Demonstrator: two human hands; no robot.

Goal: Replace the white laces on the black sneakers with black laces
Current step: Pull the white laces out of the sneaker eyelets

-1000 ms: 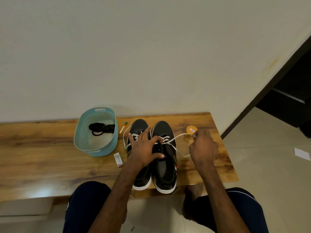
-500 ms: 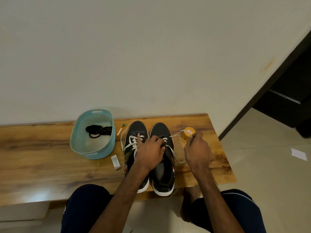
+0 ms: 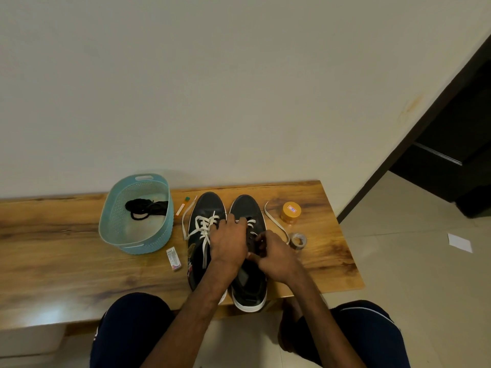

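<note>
Your left hand (image 3: 229, 243) lies flat on the right sneaker (image 3: 247, 205), steadying it, while your right hand (image 3: 276, 258) pinches its white lace (image 3: 276, 224) at the eyelets; black laces (image 3: 147, 208) wait in the far-left basket (image 3: 114, 216)

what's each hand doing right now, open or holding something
left hand: open, fingers pressing on the right-side sneaker.
right hand: grip closed at the eyelets, seemingly pinching the white lace.
</note>
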